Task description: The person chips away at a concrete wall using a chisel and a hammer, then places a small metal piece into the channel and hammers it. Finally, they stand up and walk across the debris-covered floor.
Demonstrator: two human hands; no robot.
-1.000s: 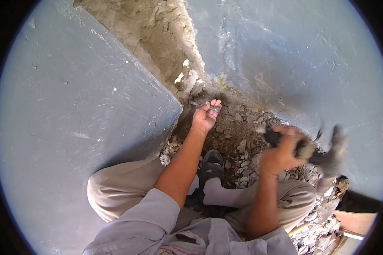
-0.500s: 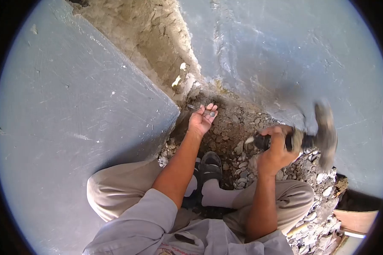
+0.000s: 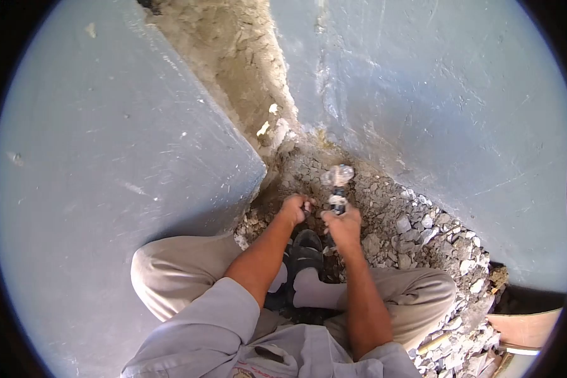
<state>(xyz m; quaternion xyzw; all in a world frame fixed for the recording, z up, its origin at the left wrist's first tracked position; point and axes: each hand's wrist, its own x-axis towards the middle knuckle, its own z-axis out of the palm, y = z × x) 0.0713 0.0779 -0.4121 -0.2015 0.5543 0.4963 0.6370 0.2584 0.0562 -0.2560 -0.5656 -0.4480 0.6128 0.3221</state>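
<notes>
My left hand [image 3: 297, 207] is closed round a chisel, of which only a small dark end shows at the fingers, low over the rubble just beyond my shoes. Beside it on the right, my right hand [image 3: 344, 225] grips the dark handle of a hammer [image 3: 338, 176]. The hammer head points away from me, slightly blurred, above the broken stones. The two hands are close together but apart. Past them, the rough broken-out strip [image 3: 246, 69] runs up between the grey painted surfaces.
Grey painted surfaces stand at the left [image 3: 120, 145] and right [image 3: 435, 107]. Loose rubble [image 3: 416, 242] spreads to the lower right, near a reddish-brown curved container [image 3: 526, 327]. My shoes [image 3: 307, 255] rest on the ground between my bent knees.
My right hand has swung the hammer inward to the left, from beside the right surface. My left hand has drawn back toward my shoes, and its fingers have closed more round the chisel.
</notes>
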